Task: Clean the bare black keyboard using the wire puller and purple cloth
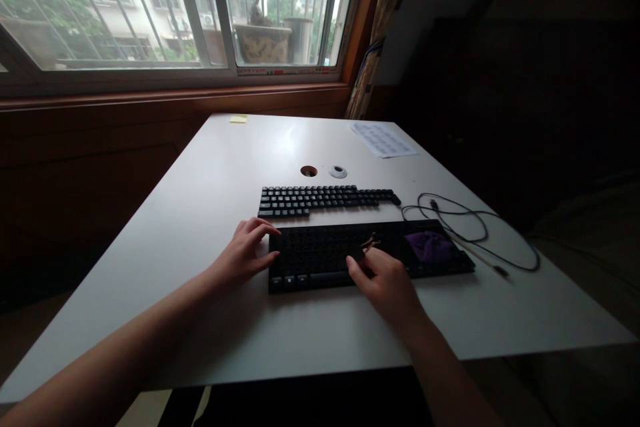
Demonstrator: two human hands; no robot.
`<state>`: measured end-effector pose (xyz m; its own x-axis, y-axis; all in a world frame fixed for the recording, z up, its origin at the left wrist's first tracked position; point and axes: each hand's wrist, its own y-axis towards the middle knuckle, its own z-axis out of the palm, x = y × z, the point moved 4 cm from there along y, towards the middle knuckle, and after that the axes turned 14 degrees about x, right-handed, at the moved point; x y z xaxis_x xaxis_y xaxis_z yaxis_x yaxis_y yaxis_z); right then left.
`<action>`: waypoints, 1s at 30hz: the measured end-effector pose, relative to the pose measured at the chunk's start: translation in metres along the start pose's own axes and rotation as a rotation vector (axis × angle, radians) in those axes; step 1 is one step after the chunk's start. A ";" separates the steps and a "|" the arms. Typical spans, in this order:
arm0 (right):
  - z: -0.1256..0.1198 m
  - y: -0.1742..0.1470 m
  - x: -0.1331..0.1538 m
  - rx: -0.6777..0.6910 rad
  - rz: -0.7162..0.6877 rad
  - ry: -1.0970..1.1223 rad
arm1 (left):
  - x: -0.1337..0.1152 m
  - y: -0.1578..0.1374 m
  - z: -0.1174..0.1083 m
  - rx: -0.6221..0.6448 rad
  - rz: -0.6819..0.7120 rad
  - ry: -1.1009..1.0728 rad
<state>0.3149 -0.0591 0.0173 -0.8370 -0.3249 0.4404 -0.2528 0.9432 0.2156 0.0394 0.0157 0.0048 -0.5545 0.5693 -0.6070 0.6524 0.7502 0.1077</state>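
Observation:
A black keyboard [320, 278] lies across the white table, most of its keycaps off. A few keycaps [289, 279] and the space bar remain along its front row. My left hand [246, 250] holds the keyboard's left end, thumb and forefinger apart on its top. Over the keyboard's middle, my right hand [383, 280] is closed around a small, thin brownish tool [370, 241] with prongs pointing up; its exact kind is unclear. Behind the keyboard, loose black keycaps [320, 197] stand in rows. A crumpled purple cloth [431, 247] rests on the keyboard's right part.
A black cable [483, 237] with a USB plug lies looped at the right. Farther back are a round hole [309, 171] in the tabletop, a ring-shaped cover [337, 172], a printed sheet [384, 139] and a yellow note [239, 119]. The table [210, 180] stands near a barred window.

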 end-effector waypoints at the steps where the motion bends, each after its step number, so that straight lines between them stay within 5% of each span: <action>1: -0.001 0.000 -0.002 -0.003 0.018 -0.004 | 0.000 0.000 0.000 -0.001 0.002 0.004; 30: -0.005 0.005 -0.022 -0.088 0.177 0.234 | 0.002 0.001 0.000 0.009 0.019 -0.034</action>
<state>0.3341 -0.0477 0.0134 -0.7271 -0.1724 0.6646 -0.0610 0.9804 0.1875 0.0392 0.0180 0.0033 -0.5239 0.5715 -0.6316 0.6675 0.7361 0.1124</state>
